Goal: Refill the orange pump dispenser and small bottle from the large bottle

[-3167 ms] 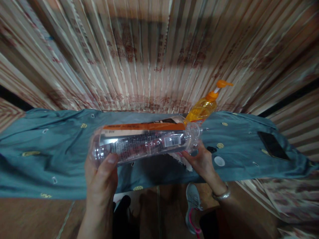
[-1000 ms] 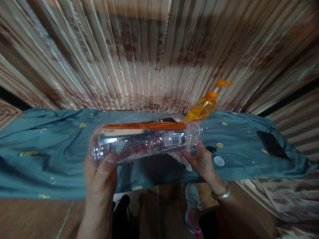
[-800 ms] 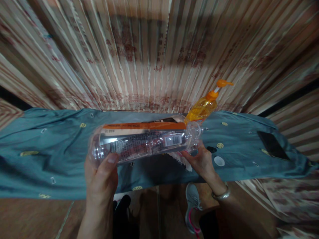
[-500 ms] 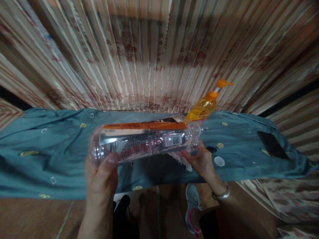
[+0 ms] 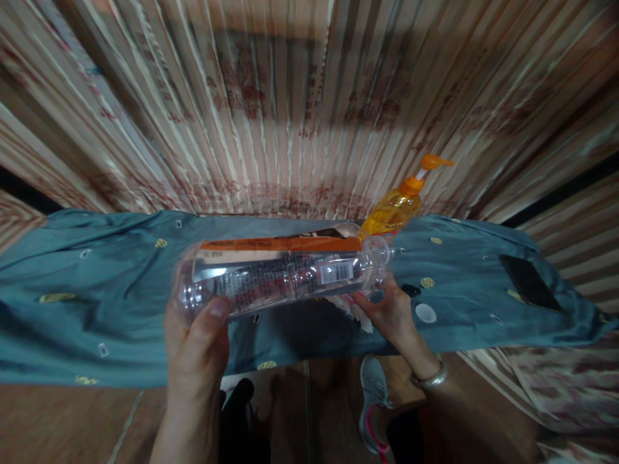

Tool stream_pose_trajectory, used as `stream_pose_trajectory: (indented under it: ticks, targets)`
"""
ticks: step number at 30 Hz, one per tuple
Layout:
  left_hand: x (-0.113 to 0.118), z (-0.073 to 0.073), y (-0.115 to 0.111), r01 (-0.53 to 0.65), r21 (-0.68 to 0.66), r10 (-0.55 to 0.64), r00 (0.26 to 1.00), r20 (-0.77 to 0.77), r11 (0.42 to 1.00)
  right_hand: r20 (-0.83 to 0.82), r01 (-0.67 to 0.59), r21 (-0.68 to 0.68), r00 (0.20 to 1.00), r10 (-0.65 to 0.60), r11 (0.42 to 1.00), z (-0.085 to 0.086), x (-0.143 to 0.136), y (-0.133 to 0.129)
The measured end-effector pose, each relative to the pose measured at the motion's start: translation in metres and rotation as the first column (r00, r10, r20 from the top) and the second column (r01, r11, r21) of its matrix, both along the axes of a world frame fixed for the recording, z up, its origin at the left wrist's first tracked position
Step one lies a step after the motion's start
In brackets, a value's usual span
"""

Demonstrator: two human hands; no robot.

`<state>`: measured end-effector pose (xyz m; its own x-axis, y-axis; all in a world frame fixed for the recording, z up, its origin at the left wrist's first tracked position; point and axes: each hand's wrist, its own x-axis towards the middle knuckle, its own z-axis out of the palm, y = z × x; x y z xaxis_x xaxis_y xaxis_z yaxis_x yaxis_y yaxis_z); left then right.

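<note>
A large clear plastic bottle (image 5: 285, 274) with an orange-edged printed label and a barcode lies sideways in the air above the table. My left hand (image 5: 200, 335) is closed around its base end, thumb on the near side. My right hand (image 5: 389, 309) is at the neck end, its fingers mostly hidden behind the bottle. A crumpled white and pink cloth (image 5: 355, 312) hangs by the right thumb, below the bottle, and appears to be held in that hand. Just behind the neck stands a pump bottle (image 5: 394, 209) of yellow liquid with an orange pump top.
A teal patterned cloth (image 5: 111, 283) covers the narrow table. Right of my right hand lie a white round cap (image 5: 425, 313) and a small black object (image 5: 411, 290). Farther right is a dark flat phone-like object (image 5: 529, 282). A striped, printed curtain (image 5: 290, 129) hangs behind the table.
</note>
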<state>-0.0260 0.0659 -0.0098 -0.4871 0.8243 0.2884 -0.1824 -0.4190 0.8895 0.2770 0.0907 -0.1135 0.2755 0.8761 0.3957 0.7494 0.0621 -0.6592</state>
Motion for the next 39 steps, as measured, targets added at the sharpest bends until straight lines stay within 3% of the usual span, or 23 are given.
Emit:
stream_pose_trajectory:
  ticks: [39]
  targets:
    - [-0.0016, -0.0011, -0.0004, 0.001, 0.005, -0.001, 1.0, -0.002, 1.0, 0.038, -0.012, 0.037, 0.999, 0.01, 0.999, -0.0054, 0.0022, 0.0007]
